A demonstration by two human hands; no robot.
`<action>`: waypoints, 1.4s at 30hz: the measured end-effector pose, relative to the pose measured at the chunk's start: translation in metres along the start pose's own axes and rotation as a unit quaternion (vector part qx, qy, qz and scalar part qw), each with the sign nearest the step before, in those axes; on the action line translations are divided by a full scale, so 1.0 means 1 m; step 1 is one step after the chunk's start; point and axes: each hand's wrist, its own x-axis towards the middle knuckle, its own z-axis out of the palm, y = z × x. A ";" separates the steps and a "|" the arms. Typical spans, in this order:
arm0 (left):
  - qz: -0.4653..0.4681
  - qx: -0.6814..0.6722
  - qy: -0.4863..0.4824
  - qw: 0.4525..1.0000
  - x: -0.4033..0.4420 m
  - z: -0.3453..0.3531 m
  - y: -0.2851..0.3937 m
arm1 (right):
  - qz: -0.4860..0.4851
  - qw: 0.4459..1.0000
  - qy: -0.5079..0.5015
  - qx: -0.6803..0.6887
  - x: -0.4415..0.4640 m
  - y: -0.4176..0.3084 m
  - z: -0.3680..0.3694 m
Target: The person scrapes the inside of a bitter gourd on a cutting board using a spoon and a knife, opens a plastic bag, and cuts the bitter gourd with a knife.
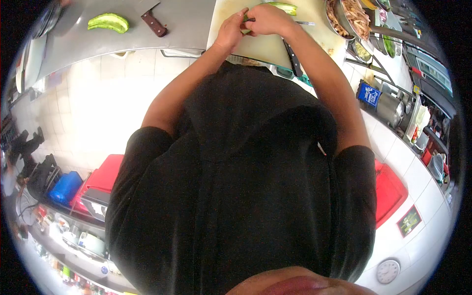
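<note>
My left hand [232, 30] and my right hand [269, 19] meet over a pale cutting board [223, 12]. The fingers of both are closed around a small dark thing [250, 19], mostly hidden between them; I cannot make out its kind. A thin metal piece [306, 23] shows past my right wrist; whether it joins the dark thing is hidden. Just beyond my right hand lies a cut green gourd piece [282, 8]. Under my right forearm, a black-handled knife [293, 60] lies over the board's near edge.
On the steel counter [189, 29] to the left are another green gourd piece [108, 22] and a brown-handled blade tool [155, 24]. Metal bowls [355, 19] of pale strips stand at right. Shelves with pots [392, 110] are further right. Red bins [391, 191] flank my body.
</note>
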 end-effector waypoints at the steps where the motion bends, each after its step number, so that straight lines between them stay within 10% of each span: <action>1: 0.001 0.000 -0.004 1.000 -0.002 0.002 0.004 | 0.015 0.999 -0.043 0.003 -0.003 -0.008 -0.014; 14: -0.012 -0.012 -0.034 0.999 -0.001 0.003 0.013 | 0.004 0.950 0.089 0.300 0.000 0.049 0.048; 26: -0.025 0.035 -0.033 0.999 0.004 0.001 0.012 | 0.184 0.720 0.149 0.652 -0.101 0.099 0.058; 33: -0.041 0.042 -0.016 0.998 0.000 0.013 0.023 | 0.242 0.647 0.232 0.685 -0.157 0.159 0.094; 42: -0.073 0.006 0.004 0.997 -0.003 0.015 0.027 | 0.304 0.708 0.374 0.516 -0.165 0.183 0.128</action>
